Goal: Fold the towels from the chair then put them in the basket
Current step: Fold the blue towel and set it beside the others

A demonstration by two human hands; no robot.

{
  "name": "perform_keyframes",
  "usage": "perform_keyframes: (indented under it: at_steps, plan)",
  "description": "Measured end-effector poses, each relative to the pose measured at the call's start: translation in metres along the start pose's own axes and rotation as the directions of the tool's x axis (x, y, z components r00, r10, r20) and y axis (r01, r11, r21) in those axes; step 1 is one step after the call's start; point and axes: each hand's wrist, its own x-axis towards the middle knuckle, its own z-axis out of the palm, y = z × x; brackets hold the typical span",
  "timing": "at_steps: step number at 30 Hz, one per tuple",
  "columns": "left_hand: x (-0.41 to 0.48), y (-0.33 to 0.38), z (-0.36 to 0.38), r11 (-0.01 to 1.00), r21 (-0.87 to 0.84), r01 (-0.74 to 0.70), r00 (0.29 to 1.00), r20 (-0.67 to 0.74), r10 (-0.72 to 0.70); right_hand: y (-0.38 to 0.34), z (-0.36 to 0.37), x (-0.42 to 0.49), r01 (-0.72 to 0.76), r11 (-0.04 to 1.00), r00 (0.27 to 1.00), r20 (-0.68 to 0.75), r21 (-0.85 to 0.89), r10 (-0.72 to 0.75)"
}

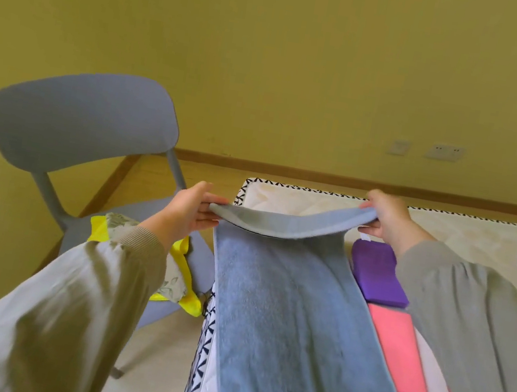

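The left grip [192, 210] and right grip [385, 221] each pinched a far corner of the blue towel [298, 320], its length lying on the bed [497, 240] beside the folded purple towel [376, 275] and pink towel [398, 350].

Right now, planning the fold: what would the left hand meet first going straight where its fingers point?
The left hand points along the lifted blue towel, so probably the right hand; depth unclear.

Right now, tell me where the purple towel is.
Head view, right of centre: the folded purple towel lies on the mattress, between the blue towel and the right sleeve, just beyond the pink towel.
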Motion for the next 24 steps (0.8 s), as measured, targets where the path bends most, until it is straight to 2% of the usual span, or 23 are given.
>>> perform_keyframes:
  at_steps: [2,5,7,9,11,13,17,20,24]
  plan:
    - [-0.007,-0.016,0.002,0.996,0.036,0.08,0.994,0.065,-0.082,0.017,-0.008,-0.004,-0.01,0.992,1.0,-0.021,-0.123,0.008]
    - [-0.013,-0.042,0.002,0.928,0.287,0.24,0.95,0.125,-0.284,0.047,-0.019,-0.009,-0.081,0.916,0.996,0.007,-0.394,0.091]
    - [-0.017,-0.056,0.001,0.814,0.488,0.316,0.882,0.164,-0.441,0.064,-0.022,-0.011,-0.09,0.807,0.992,0.019,-0.584,0.124]
    - [-0.018,-0.068,0.001,0.694,0.643,0.326,0.836,0.146,-0.528,0.076,-0.021,-0.009,-0.03,0.637,0.997,0.019,-0.77,0.07]
    - [-0.014,-0.077,0.004,0.63,0.715,0.302,0.87,0.063,-0.488,0.085,-0.017,-0.005,0.04,0.503,0.999,0.03,-0.864,-0.027]
    - [-0.004,-0.085,0.008,0.645,0.702,0.302,0.915,-0.023,-0.403,0.094,-0.009,0.002,0.074,0.488,0.997,0.053,-0.87,-0.055]
    - [0.021,-0.1,0.016,0.712,0.614,0.339,0.936,-0.148,-0.319,0.113,0.024,0.022,0.161,0.487,0.987,0.128,-0.858,-0.101]
    - [0.046,-0.115,0.019,0.688,0.684,0.243,0.97,-0.181,-0.162,0.123,0.052,0.036,0.227,0.393,0.973,0.189,-0.891,-0.133]
    - [0.073,-0.138,0.02,0.772,0.601,0.206,0.973,-0.213,-0.094,0.136,0.084,0.053,0.311,0.285,0.943,0.256,-0.907,-0.213]
